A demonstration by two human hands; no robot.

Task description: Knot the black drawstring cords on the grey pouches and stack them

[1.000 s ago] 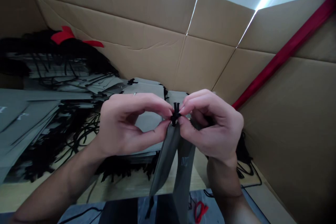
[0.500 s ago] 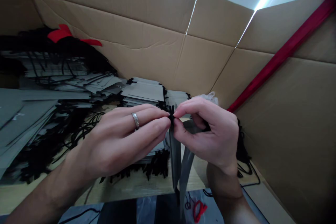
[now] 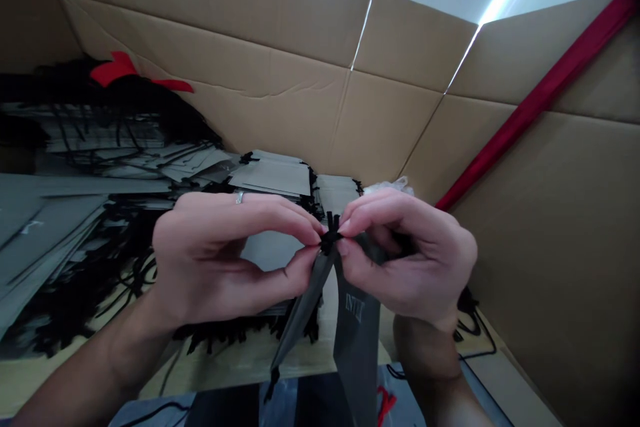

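My left hand [image 3: 235,250], with a ring on one finger, pinches a black cord knot [image 3: 330,237] between thumb and fingertips. From the other side my right hand [image 3: 405,250] pinches the same knot, and two short cord ends stick up between the hands. Below the knot hang two grey flat panels, spread apart. The right grey panel [image 3: 357,340] carries pale printed letters, only partly readable. A black knotted tip dangles from the lower end of the narrow left panel [image 3: 303,310]. Whether the two panels are one piece I cannot tell.
Stacks of grey flat pieces [image 3: 273,173] with black cord ends stand behind my hands and at the left. A red strip [image 3: 115,70] lies on the dark cord pile. Cardboard walls [image 3: 280,73] enclose the wooden table [image 3: 45,373]. A red band [image 3: 540,103] slants at right.
My left hand has turned so its thumb and finger gap now shows. The hanging panels have swung apart, and the printed letters have come into view.
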